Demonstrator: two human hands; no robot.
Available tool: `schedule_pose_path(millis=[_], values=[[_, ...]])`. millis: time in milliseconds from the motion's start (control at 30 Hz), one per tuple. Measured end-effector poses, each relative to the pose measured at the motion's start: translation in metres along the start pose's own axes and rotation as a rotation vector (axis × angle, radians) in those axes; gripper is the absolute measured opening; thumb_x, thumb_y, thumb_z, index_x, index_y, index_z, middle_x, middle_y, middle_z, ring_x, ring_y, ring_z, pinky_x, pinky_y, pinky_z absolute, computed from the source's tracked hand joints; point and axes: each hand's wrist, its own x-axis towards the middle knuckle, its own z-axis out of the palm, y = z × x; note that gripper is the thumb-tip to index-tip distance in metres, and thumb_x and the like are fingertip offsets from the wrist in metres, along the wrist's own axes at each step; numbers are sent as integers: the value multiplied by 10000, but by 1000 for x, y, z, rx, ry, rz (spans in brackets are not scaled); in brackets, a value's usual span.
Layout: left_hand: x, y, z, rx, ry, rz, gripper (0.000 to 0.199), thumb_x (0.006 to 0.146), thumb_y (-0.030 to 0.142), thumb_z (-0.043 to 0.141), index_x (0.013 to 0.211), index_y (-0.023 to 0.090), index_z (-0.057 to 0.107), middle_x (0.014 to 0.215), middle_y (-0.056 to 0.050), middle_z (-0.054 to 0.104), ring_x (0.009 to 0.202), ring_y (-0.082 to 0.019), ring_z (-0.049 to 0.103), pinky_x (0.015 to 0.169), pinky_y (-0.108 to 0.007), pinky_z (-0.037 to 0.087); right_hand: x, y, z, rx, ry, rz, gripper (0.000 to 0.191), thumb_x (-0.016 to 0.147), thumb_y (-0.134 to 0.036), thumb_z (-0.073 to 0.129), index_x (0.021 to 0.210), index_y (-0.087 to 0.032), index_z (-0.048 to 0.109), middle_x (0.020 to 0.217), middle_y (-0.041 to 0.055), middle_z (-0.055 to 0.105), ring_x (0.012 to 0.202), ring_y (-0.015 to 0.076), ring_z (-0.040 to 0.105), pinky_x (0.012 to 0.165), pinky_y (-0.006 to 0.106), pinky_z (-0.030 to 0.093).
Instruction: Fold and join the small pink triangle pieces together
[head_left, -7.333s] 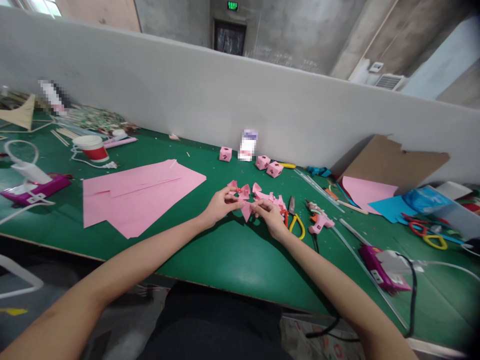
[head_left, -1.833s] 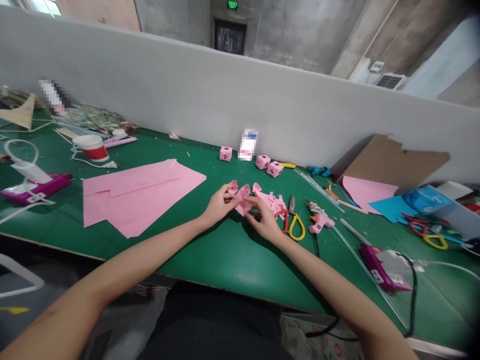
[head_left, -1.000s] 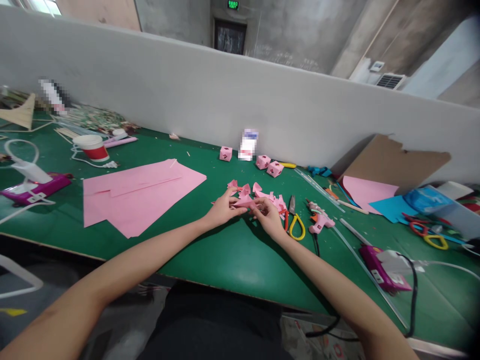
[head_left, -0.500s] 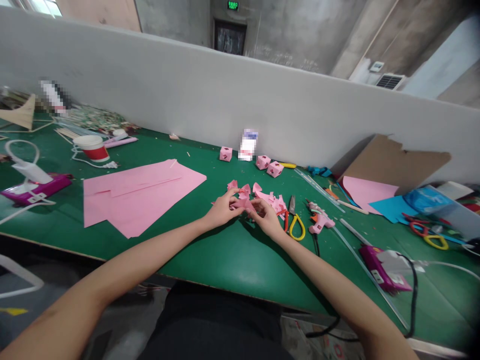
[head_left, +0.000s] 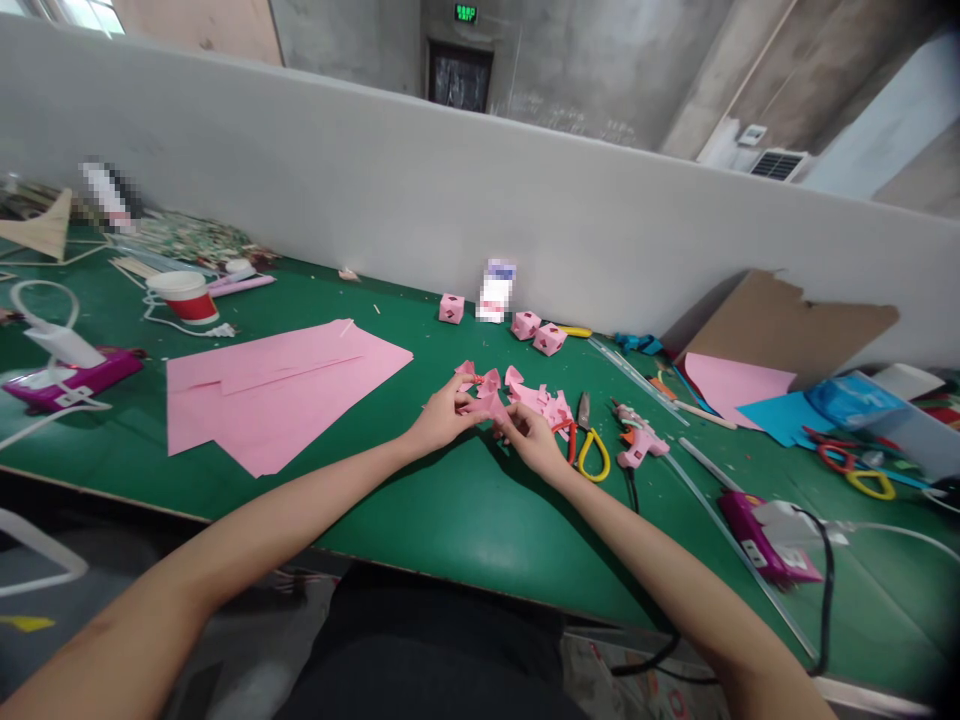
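Note:
Between my hands is a small folded piece of pink paper (head_left: 489, 406), partly covered by the fingers. My left hand (head_left: 441, 415) pinches its left side, and my right hand (head_left: 529, 432) pinches its right side. Just beyond the fingers lie several small folded pink pieces (head_left: 514, 375) and a heap of pink paper scraps (head_left: 553, 405). Scissors with red and yellow handles (head_left: 592, 450) rest close to the right of my right hand. Further right is a pink glue gun (head_left: 640, 440).
Pink paper sheets (head_left: 292, 400) spread over the green table (head_left: 450, 530) at left. Three pink paper cubes (head_left: 451, 308) stand near the grey partition (head_left: 360, 190). A purple power strip (head_left: 765, 545) with cords sits at right, another power strip (head_left: 97, 380) at far left, near a paper cup (head_left: 184, 297).
The fingers of my right hand have shifted slightly on the folded pink paper, which has tilted a little. Both hands stay in nearly the same place.

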Motion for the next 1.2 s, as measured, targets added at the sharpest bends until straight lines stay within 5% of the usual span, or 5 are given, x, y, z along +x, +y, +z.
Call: schedule_pose_path(millis=[600, 1200], values=[[4, -1, -2, -113, 66, -48, 661, 706, 400, 745, 1246, 149, 457, 769, -31, 689, 621, -135, 627, 639, -260, 491, 3, -7, -2, 178, 7, 16, 415, 813, -614, 567, 802, -199, 573, 708, 8, 631, 588, 132, 581, 532, 258, 463], [4, 1, -3, -166, 132, -16, 507, 763, 413, 686, 1150, 160, 481, 780, -18, 669, 596, -126, 620, 540, -226, 503, 4, -5, -1, 218, 134, 47, 424, 792, -635, 573, 752, -218, 502, 729, 10, 612, 613, 142, 594, 512, 250, 469]])
